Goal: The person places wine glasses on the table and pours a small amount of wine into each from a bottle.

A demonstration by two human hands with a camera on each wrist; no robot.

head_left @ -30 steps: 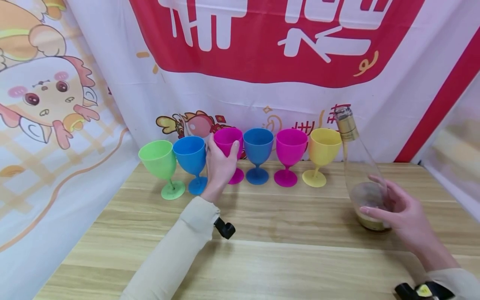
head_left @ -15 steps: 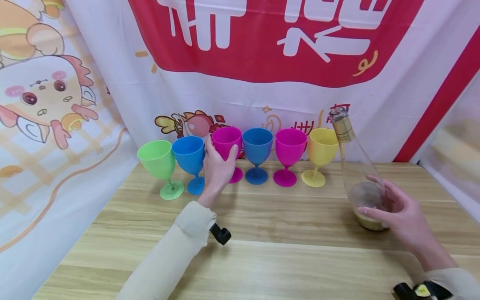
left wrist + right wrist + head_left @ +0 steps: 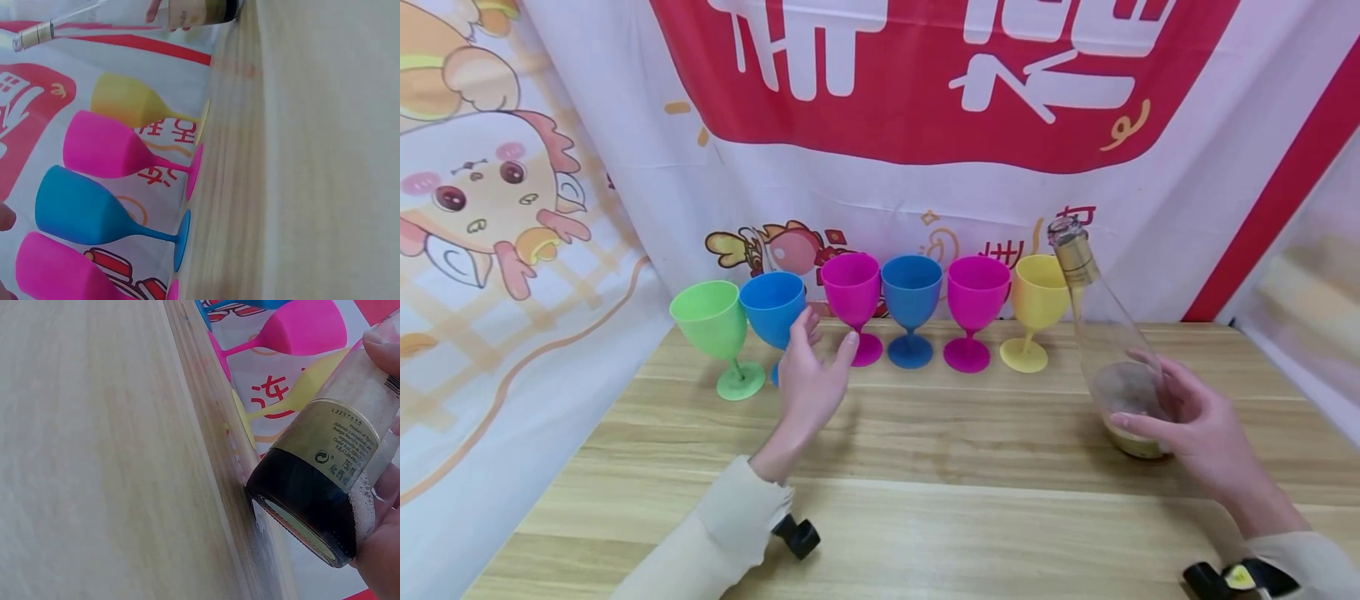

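My left hand (image 3: 812,375) is in front of the left blue goblet (image 3: 771,308) and partly hides its stem and foot. The fingers are loosely bent and hold nothing. To the right of the fingertips stands a magenta goblet (image 3: 852,292), upright. With my right hand (image 3: 1195,425) I grip a clear glass bottle (image 3: 1112,342) low on its body, neck leaning left. Dark liquid and some foam show at the bottle's bottom in the right wrist view, beside a printed label (image 3: 334,444). Whether the base touches the table I cannot tell.
Other goblets stand upright in the same row along the table's back: green (image 3: 709,321) at the left end, then blue (image 3: 912,292), magenta (image 3: 977,292) and yellow (image 3: 1037,292) on the right. A printed cloth (image 3: 865,192) hangs behind the wooden table (image 3: 970,533).
My left hand has let go of the magenta goblet and drawn back toward me and left. The bottle's neck leans slightly further left, still in my right hand.
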